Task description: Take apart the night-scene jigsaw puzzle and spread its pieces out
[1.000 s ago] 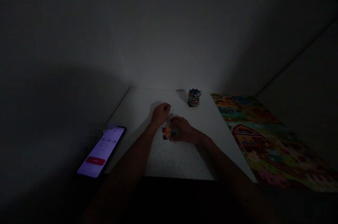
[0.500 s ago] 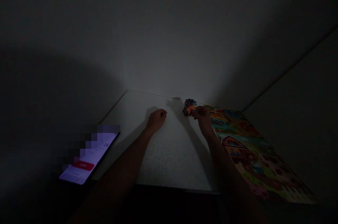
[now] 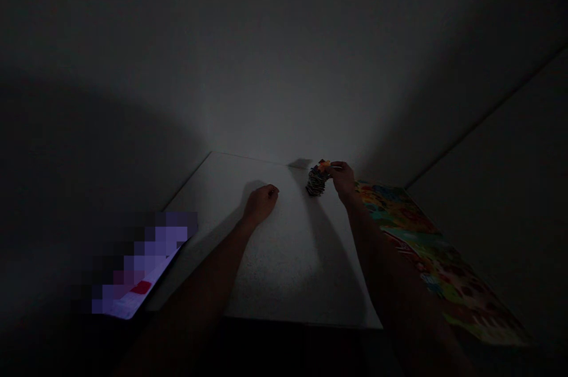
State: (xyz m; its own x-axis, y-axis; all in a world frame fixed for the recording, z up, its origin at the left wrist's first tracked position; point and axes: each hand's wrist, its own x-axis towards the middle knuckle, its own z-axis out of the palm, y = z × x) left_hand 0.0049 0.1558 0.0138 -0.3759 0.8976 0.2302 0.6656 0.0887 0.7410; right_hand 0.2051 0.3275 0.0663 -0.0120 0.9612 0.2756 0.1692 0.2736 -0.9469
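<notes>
A stack of what look like jigsaw pieces (image 3: 315, 184) stands near the far edge of the white table, leaning slightly. At its top, my right hand (image 3: 343, 180) pinches an orange-and-yellow jigsaw piece (image 3: 325, 166) between thumb and fingers. Whether that piece rests on the stack or is just above it, I cannot tell. To the left of the stack, my left hand (image 3: 261, 202) lies on the table with its fingers curled closed; the inside of the grip is hidden.
A colourful farm picture (image 3: 457, 276) lies along the right side of the table. At the left edge is a phone (image 3: 128, 304) with its screen lit, partly blurred out. A pale wall (image 3: 275, 69) rises behind the white tabletop (image 3: 284, 270). The light is dim.
My right hand has moved up with the jigsaw piece, from in front of the stack to its top, uncovering the stack's side. My left hand has hardly moved.
</notes>
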